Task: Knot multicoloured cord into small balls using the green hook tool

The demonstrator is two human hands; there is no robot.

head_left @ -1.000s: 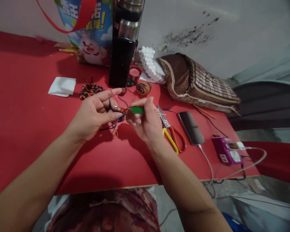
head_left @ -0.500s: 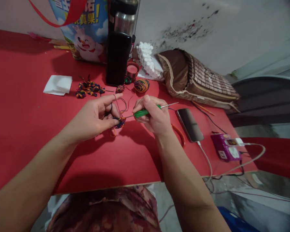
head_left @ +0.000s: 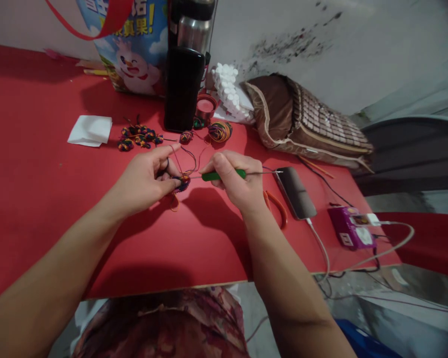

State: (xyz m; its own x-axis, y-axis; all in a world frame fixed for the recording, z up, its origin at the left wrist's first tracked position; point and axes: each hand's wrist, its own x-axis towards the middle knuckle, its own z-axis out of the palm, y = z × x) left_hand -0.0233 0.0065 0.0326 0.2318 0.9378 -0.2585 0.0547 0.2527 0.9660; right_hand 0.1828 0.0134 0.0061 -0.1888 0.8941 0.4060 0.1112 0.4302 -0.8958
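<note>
My left hand (head_left: 151, 176) pinches a small piece of multicoloured crochet (head_left: 182, 184) between thumb and fingers, with yarn running up over the raised index finger. In my right hand (head_left: 239, 179) is a crochet hook with a green handle (head_left: 220, 175), held like a pen. Its thin metal tip reaches the crochet piece; whether it goes through a loop is too small to tell. The other metal end sticks out to the right. Loose yarn curves up from the piece towards a small ball of yarn (head_left: 185, 137) and a larger ball of yarn (head_left: 220, 132).
Several finished-looking crochet bits (head_left: 138, 136) lie beside a white paper (head_left: 90, 131). Behind stand a black phone-like slab (head_left: 184, 89), a steel bottle (head_left: 194, 32) and a printed bag (head_left: 134, 59). To the right are orange-handled scissors or pliers (head_left: 280, 211), a charging phone (head_left: 294, 191) and a cushion (head_left: 313, 117).
My right hand has turned the hook from slanting up to the right to nearly level. The left hand has shifted slightly left, still pinching the crochet piece.
</note>
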